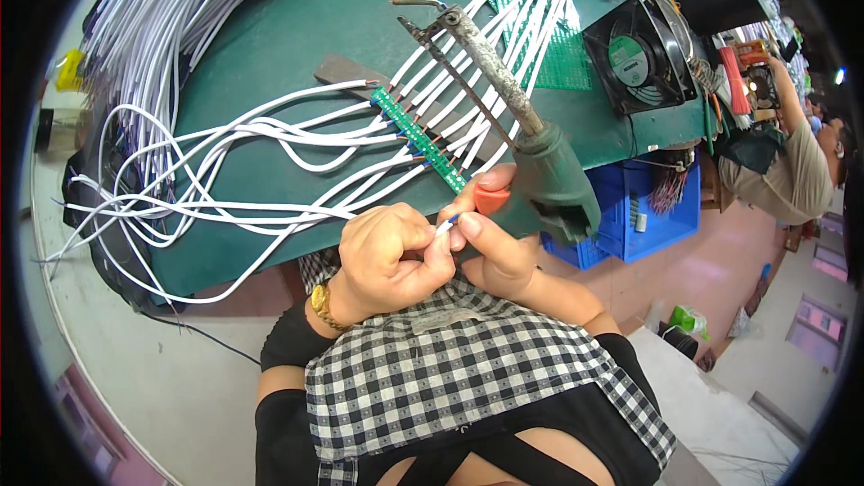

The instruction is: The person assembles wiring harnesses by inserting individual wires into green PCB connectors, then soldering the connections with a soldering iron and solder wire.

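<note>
My left hand [389, 252] is closed, pinching the end of a white cable [444, 229]. From the other side, my right hand [497, 250] pinches the blue inner wire [454, 219] at that same end. An orange-red piece [491, 200] shows at my right fingers; its kind is unclear. Just beyond lies a narrow green circuit board strip [416, 138] with white cables joined along both sides. Beside my right hand a soldering iron with a green handle [556, 180] points up and away; whether the hand touches it is hidden.
White cables [171, 9] lie bundled at the far left, with loose ones [180, 207] below. More green boards [558, 49] lie under cables at the back. A black fan [634, 58] stands at the right, near blue bins [661, 207]. Another person [783, 171] works farther right.
</note>
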`<state>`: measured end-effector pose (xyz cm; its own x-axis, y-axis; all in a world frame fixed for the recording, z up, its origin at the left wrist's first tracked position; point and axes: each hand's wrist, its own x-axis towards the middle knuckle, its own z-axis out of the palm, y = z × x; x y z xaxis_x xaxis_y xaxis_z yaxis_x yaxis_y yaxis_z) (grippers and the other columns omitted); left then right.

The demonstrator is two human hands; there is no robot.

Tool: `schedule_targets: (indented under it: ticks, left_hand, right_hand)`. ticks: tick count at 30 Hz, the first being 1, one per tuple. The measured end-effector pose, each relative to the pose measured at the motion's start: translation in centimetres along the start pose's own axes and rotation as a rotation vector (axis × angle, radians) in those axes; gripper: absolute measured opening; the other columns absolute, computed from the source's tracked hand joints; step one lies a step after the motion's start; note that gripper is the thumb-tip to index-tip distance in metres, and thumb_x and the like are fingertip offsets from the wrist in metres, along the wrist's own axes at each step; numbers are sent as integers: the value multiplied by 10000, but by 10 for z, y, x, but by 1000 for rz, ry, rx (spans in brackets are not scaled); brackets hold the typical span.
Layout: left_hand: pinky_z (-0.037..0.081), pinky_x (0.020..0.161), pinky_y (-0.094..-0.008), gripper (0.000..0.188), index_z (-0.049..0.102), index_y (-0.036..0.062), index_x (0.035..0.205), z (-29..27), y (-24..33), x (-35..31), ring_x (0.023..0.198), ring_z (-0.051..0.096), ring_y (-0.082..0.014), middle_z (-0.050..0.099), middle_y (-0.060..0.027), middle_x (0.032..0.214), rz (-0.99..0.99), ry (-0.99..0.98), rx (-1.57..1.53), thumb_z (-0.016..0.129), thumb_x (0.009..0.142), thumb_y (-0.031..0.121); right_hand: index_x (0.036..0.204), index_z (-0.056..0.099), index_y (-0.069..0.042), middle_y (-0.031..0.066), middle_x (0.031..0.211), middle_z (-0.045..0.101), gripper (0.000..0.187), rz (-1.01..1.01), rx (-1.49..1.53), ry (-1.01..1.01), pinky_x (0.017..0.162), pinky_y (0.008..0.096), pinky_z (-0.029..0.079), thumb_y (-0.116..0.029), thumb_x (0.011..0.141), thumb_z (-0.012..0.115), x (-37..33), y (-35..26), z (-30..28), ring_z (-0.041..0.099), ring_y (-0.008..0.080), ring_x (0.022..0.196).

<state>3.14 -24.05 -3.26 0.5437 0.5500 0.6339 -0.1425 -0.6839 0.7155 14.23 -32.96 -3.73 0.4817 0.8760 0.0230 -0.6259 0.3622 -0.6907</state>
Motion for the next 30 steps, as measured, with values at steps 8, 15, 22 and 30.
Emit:
schedule_targets:
  ticks: [8,15,22,30]
  left_hand:
    - [406,423,-285,208,512,62,781,4,-7,-3,452,538,-189,563,-48,595,107,1,1,693,694,7]
    - [328,400,-310,226,488,71,651,-7,-1,6,397,443,-202,457,-46,523,-14,-123,184,688,622,-30]
    - [354,405,-341,269,437,77,622,1,-15,8,426,465,-237,446,-58,531,-151,-178,424,690,650,-10]
    - [372,412,-324,229,449,94,629,2,-22,6,449,487,-209,432,-34,541,-121,-165,436,669,657,34]
  right_hand:
    - [1152,438,-56,140,844,620,384,206,361,24,690,312,520,14,811,600,2,3,-9,605,165,692]
    - [1210,394,-89,62,867,539,382,4,-367,-13,683,286,476,-97,895,610,-24,-14,-16,535,130,769]
    - [1238,373,-130,85,904,546,379,36,-513,44,711,301,491,-110,915,571,-50,-37,-45,554,156,779]
    - [1199,446,-96,96,943,559,329,163,-652,83,750,322,491,-103,906,594,-71,-56,-48,571,174,829]
